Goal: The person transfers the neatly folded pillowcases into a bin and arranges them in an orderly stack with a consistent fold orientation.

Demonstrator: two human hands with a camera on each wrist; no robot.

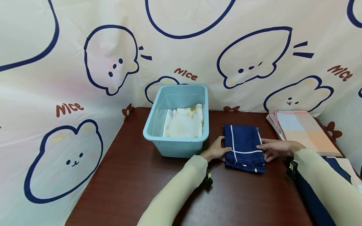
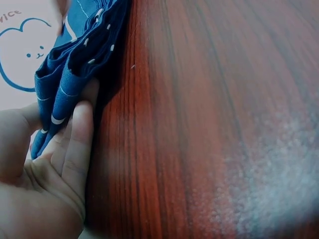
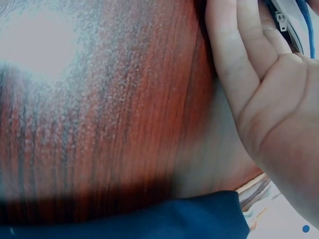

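Observation:
A folded navy cloth (image 1: 245, 138) with thin white lines lies between both hands at the middle right of the table. My left hand (image 1: 216, 149) grips its left edge, thumb on top and fingers beneath. The right hand (image 1: 278, 148) pinches its right edge with the thumb on the upper face. In the left wrist view, several layers of the cloth (image 2: 65, 84) hang in folds over the fingers of the left hand (image 2: 50, 184). The right wrist view shows a zipper pull (image 3: 281, 21) by the extended fingers of the right hand (image 3: 279, 104).
A light blue plastic tub (image 1: 154, 138) stands left of the cloth, with a stained white sheet (image 1: 186, 122) inside. Pastel checked fabrics (image 1: 308, 128) are stacked at the right. Navy fabric (image 1: 314, 194) lies under the right forearm. A printed curtain (image 1: 181, 56) backs the brown table (image 1: 135, 188).

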